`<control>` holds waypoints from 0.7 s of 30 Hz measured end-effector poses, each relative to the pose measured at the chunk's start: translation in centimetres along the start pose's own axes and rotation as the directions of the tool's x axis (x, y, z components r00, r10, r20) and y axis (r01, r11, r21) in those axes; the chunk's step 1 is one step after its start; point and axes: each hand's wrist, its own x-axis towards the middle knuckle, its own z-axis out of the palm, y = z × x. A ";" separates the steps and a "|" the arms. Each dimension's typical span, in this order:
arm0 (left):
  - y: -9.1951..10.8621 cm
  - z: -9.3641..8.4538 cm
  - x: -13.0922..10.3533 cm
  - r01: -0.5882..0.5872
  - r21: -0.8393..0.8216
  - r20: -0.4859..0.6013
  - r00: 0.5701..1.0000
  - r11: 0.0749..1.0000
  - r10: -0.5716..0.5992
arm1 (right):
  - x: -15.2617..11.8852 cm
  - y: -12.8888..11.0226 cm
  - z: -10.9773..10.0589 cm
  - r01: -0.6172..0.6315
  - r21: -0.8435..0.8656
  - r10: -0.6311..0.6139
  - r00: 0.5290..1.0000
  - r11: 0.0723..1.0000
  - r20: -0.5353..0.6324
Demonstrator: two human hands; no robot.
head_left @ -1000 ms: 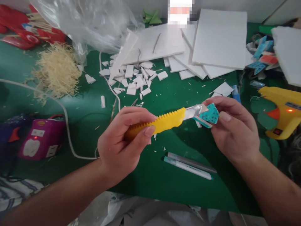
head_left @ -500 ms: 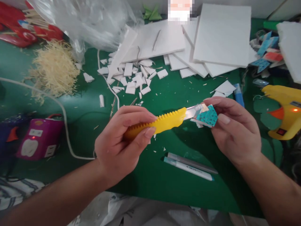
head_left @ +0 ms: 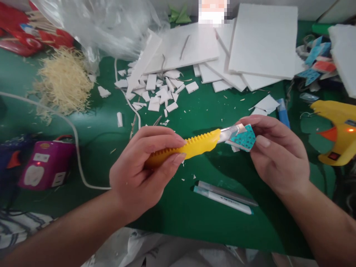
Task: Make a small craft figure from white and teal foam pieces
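Observation:
My left hand [head_left: 147,167] is closed round the handle of a yellow utility knife [head_left: 201,144], its blade pointing right. In my right hand [head_left: 278,152], thumb and fingers pinch a small teal piece with dark dots [head_left: 244,138]. The blade lies against the left part of this piece; the exact contact is hard to make out. Below the piece, a white pen with teal ends [head_left: 224,200] and a grey pen [head_left: 228,193] lie side by side on the green table [head_left: 194,222].
White foam boards [head_left: 263,40] are stacked at the back, beside foam scraps [head_left: 154,103]. A yellow glue gun [head_left: 338,129] is at the right. At the left are a purple power socket [head_left: 46,163], a white cord [head_left: 78,148] and straw-like shreds [head_left: 65,81].
My left hand and the knife have shifted very slightly left. The teal piece has moved a touch left in my right hand, with the blade still at it.

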 end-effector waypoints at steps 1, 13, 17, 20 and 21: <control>0.0 0.0 0.0 -0.008 0.001 0.001 1.000 1.000 0.008 | 0.0 0.0 0.0 0.000 -0.003 0.000 1.000 1.000 -0.005; 0.0 -0.3 0.2 -0.069 0.056 0.029 0.997 0.996 0.067 | -0.2 0.2 -0.1 0.031 -0.067 -0.033 0.999 0.997 -0.022; 0.2 -0.3 0.2 -0.056 0.114 0.034 0.998 0.992 0.052 | -0.2 0.3 -0.2 0.101 -0.108 -0.103 0.995 0.989 -0.008; 0.3 -0.3 0.3 -0.057 0.104 0.040 0.998 0.993 0.053 | -0.1 0.3 -0.2 0.135 -0.128 -0.136 0.991 0.983 -0.006; 0.3 -0.3 0.3 -0.055 0.097 0.037 0.998 0.994 0.052 | -0.1 0.4 -0.1 0.147 -0.133 -0.150 0.989 0.980 -0.007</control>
